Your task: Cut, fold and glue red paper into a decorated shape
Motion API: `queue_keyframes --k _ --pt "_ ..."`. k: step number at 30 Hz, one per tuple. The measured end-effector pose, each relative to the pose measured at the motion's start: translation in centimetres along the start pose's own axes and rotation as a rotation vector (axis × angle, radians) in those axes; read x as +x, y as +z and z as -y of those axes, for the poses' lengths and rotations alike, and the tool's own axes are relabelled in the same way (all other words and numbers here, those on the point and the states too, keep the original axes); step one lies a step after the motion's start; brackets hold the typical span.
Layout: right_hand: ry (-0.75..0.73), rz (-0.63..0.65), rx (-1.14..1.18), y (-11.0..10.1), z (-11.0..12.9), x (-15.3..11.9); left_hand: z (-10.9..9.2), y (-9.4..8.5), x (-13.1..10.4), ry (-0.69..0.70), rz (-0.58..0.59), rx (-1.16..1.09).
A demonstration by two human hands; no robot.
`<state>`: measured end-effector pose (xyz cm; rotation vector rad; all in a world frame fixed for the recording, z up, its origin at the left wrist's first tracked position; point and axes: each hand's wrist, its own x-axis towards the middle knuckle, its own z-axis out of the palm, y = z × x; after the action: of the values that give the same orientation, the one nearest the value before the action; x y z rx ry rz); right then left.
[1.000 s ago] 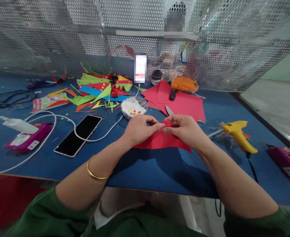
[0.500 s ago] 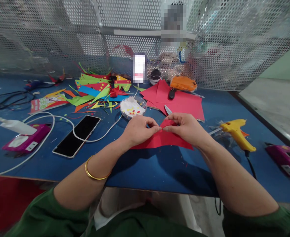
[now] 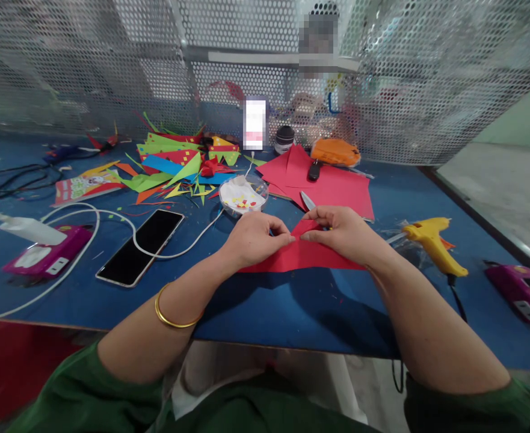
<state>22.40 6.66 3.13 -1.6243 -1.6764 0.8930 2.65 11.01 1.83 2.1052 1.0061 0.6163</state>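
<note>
A red paper sheet [image 3: 303, 255] lies partly folded on the blue table [image 3: 269, 307], just in front of me. My left hand [image 3: 255, 237] pinches its upper edge from the left. My right hand [image 3: 341, 231] pinches the same edge from the right, fingertips almost meeting at the fold. A gold bangle sits on my left wrist.
Behind my hands lie a stack of red sheets [image 3: 337, 186], a small knife [image 3: 308, 201] and a clear dish [image 3: 243, 195] of scraps. A phone [image 3: 141, 246] with its cable lies at left, a yellow glue gun [image 3: 431, 240] at right, coloured paper offcuts [image 3: 178, 165] at the back.
My two hands have drawn closer together on the fold, and the red sheet's lower right edge has flattened toward the table.
</note>
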Motion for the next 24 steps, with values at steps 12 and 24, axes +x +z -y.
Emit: queue_keyframes --k 12,24 --pt "-0.007 0.053 0.046 0.3 0.0 -0.1 0.0 0.1 0.0 -0.014 0.005 0.007" --pt "0.007 -0.035 0.08 -0.6 -0.3 0.1 0.2 0.2 0.1 -0.029 -0.028 -0.044"
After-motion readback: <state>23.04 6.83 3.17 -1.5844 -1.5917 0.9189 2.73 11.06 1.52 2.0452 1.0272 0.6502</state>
